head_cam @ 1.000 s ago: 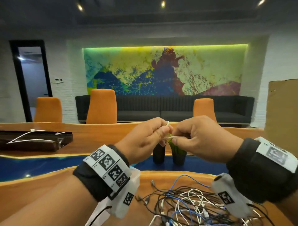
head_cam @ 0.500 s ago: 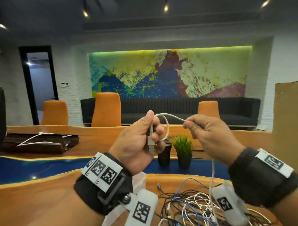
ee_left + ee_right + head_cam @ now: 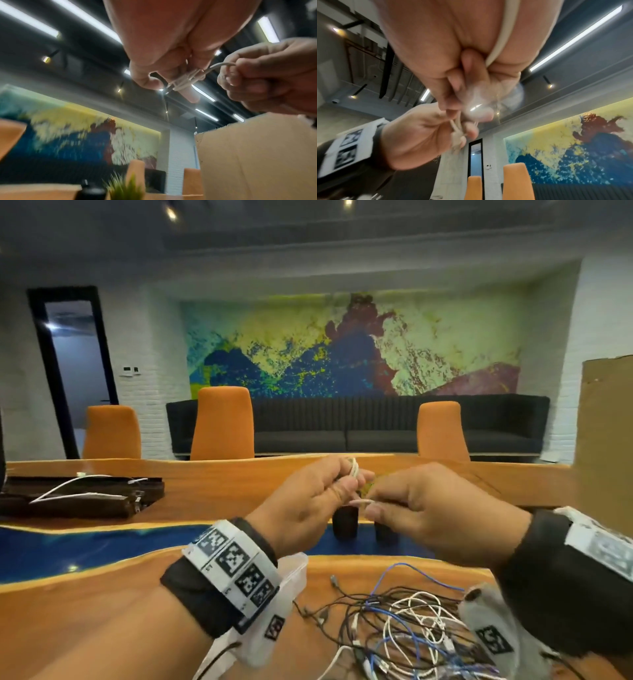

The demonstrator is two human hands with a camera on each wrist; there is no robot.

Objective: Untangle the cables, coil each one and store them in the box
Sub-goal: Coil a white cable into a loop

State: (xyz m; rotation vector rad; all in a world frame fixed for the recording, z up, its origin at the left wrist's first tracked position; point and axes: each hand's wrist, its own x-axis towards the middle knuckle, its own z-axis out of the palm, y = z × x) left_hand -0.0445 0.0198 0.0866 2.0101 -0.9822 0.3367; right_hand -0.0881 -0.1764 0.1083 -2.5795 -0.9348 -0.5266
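Both hands raised above the table, pinching one white cable between them

Left hand [image 3: 308, 508] curled round a small coil of white cable [image 3: 185, 81]; right hand [image 3: 442, 508] just beside it, fingers closed on the cable's free end. Tangled pile of cables [image 3: 404, 631] lying below on the wooden table [image 3: 102, 611], clear plastic box [image 3: 291, 580] under the left wrist, two dark pots [image 3: 346, 525] beyond
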